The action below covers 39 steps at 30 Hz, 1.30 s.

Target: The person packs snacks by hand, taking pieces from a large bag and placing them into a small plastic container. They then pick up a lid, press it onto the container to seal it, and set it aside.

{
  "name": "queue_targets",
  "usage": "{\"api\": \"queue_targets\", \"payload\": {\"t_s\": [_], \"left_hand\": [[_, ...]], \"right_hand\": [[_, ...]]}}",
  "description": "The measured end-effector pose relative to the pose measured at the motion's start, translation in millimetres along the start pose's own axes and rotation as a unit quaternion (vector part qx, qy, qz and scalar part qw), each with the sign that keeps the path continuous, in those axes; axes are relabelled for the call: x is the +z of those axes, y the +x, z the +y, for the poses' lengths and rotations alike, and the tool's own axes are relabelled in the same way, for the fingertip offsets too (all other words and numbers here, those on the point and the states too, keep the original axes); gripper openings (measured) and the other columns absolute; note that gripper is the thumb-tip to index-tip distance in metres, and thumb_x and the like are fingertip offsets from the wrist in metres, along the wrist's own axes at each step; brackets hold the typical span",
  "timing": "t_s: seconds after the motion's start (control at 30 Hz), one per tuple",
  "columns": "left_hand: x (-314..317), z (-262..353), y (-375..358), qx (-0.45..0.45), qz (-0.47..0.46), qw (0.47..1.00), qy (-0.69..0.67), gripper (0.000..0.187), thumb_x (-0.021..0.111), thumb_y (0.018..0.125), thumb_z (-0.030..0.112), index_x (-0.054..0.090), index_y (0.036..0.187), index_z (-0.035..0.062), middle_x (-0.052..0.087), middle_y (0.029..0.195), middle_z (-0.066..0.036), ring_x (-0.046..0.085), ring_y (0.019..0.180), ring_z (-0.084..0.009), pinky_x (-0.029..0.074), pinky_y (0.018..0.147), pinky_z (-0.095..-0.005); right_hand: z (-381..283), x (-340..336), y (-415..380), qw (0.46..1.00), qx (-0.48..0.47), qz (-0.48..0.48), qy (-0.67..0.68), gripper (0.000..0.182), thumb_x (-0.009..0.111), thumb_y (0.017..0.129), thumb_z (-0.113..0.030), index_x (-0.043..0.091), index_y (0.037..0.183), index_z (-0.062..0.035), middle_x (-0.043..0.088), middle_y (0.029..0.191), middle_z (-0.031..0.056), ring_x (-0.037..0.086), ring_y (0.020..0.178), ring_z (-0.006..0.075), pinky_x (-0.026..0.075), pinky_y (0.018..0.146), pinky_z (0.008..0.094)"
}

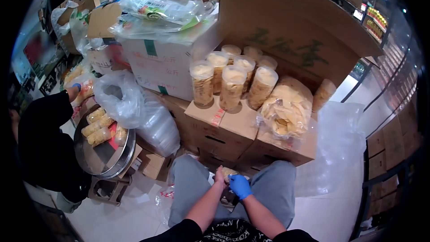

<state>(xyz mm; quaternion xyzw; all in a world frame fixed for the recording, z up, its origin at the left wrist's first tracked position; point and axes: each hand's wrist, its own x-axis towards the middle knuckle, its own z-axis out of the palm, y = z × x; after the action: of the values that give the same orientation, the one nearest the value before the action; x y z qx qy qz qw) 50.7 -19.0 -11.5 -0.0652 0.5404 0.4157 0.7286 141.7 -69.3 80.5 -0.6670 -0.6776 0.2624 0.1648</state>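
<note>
Low between my knees, a clear container of pale yellow pieces (229,172) is held in both hands. My left hand (219,177) is bare and wraps round its left side. My right hand (241,186), in a blue glove, grips it from the right. Several clear cylinders filled with yellow chips (233,88) stand upright with lids on a cardboard box (224,118) in front of me. Beside them on the right lies an open plastic bag of yellow chips (286,107).
At left, a round metal tray (130,150) holds several filled containers, near a person in black (49,139). Plastic bags of empty containers (156,121) lean by the boxes. A white carton (156,62) carries plastic packaging. Bubble wrap (336,148) lies at right.
</note>
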Motion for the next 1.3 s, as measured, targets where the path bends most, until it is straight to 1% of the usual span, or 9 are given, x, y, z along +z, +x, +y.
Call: {"api": "queue_targets", "payload": {"t_s": [0.1, 0.17, 0.33, 0.47, 0.7, 0.83, 0.9, 1.23, 1.3], "left_hand": [[1, -13, 42, -0.014, 0.117, 0.992, -0.046, 0.046, 0.056, 0.078, 0.046, 0.052, 0.103, 0.007, 0.058, 0.1, -0.012, 0.059, 0.087, -0.0289, 0.051, 0.072, -0.0449], [3, 10, -6, -0.024, -0.062, 0.998, -0.023, 0.049, 0.053, 0.079, 0.047, 0.051, 0.107, 0.0076, 0.058, 0.101, -0.012, 0.058, 0.091, -0.0299, 0.049, 0.076, -0.0454], [21, 19, -37, -0.052, -0.093, 0.994, 0.02, 0.055, 0.038, 0.083, 0.054, 0.054, 0.107, 0.0069, 0.059, 0.106, -0.015, 0.056, 0.097, -0.0323, 0.043, 0.087, -0.0485], [23, 21, -43, -0.123, -0.163, 0.979, -0.018, 0.059, 0.033, 0.084, 0.054, 0.05, 0.114, 0.0062, 0.057, 0.109, -0.014, 0.055, 0.099, -0.0307, 0.046, 0.08, -0.0487], [10, 17, -26, -0.095, -0.116, 0.989, 0.02, 0.059, 0.031, 0.085, 0.055, 0.051, 0.116, 0.0094, 0.055, 0.112, -0.01, 0.055, 0.1, -0.0285, 0.048, 0.077, -0.0437], [4, 18, -22, -0.101, -0.109, 0.988, 0.026, 0.059, 0.032, 0.083, 0.056, 0.052, 0.116, 0.0115, 0.055, 0.112, -0.009, 0.055, 0.099, -0.0284, 0.048, 0.076, -0.0429], [-1, 20, -19, -0.103, -0.141, 0.982, 0.066, 0.056, 0.038, 0.078, 0.06, 0.052, 0.113, 0.018, 0.059, 0.103, -0.006, 0.057, 0.085, -0.0247, 0.042, 0.056, -0.0357], [6, 26, -36, -0.088, -0.085, 0.992, 0.023, 0.054, 0.039, 0.079, 0.059, 0.053, 0.11, 0.0174, 0.059, 0.103, -0.006, 0.056, 0.084, -0.0251, 0.041, 0.053, -0.0364], [4, 25, -32, -0.07, -0.108, 0.989, 0.075, 0.057, 0.034, 0.081, 0.059, 0.051, 0.115, 0.0167, 0.057, 0.109, -0.006, 0.055, 0.092, -0.0243, 0.045, 0.064, -0.0368]], "right_hand": [[-7, -7, 7, 0.999, 0.021, -0.021, 0.043, 0.022, 0.05, 0.08, -0.021, 0.065, 0.081, -0.005, 0.061, 0.078, 0.02, 0.06, 0.072, 0.037, 0.048, 0.065, 0.0438], [-6, -5, 7, 0.995, 0.055, -0.049, 0.065, 0.022, 0.05, 0.079, -0.019, 0.065, 0.079, -0.0042, 0.061, 0.079, 0.0208, 0.06, 0.073, 0.0374, 0.048, 0.066, 0.0446], [-14, -20, 2, 0.999, 0.039, -0.006, -0.001, 0.023, 0.051, 0.079, -0.021, 0.065, 0.087, -0.0053, 0.061, 0.081, 0.0207, 0.06, 0.073, 0.038, 0.048, 0.068, 0.0448], [-34, -61, -15, 0.998, -0.011, 0.051, 0.027, 0.024, 0.051, 0.079, -0.02, 0.064, 0.094, -0.0056, 0.061, 0.083, 0.02, 0.059, 0.075, 0.0372, 0.048, 0.068, 0.044], [-68, -166, -35, 0.918, -0.16, 0.36, 0.029, 0.018, 0.059, 0.074, -0.007, 0.063, 0.091, -0.0031, 0.062, 0.078, 0.0156, 0.058, 0.069, 0.032, 0.046, 0.063, 0.0407], [-82, -222, -34, 0.881, -0.185, 0.425, -0.092, 0.019, 0.06, 0.074, -0.005, 0.061, 0.093, -0.0046, 0.062, 0.083, 0.0101, 0.057, 0.077, 0.0283, 0.043, 0.069, 0.0378], [-85, -242, -24, 0.869, -0.191, 0.439, -0.123, 0.02, 0.06, 0.074, -0.006, 0.06, 0.094, -0.005, 0.061, 0.086, 0.0095, 0.056, 0.082, 0.0277, 0.042, 0.071, 0.0379], [-87, -274, 25, 0.85, -0.121, 0.385, -0.338, 0.03, 0.055, 0.073, -0.011, 0.054, 0.104, -0.0079, 0.055, 0.098, 0.0069, 0.049, 0.087, 0.0249, 0.036, 0.075, 0.0352], [-83, -272, 36, 0.835, -0.103, 0.405, -0.359, 0.03, 0.053, 0.073, -0.01, 0.054, 0.103, -0.0073, 0.055, 0.098, 0.0072, 0.049, 0.088, 0.0242, 0.036, 0.075, 0.0355]]}}
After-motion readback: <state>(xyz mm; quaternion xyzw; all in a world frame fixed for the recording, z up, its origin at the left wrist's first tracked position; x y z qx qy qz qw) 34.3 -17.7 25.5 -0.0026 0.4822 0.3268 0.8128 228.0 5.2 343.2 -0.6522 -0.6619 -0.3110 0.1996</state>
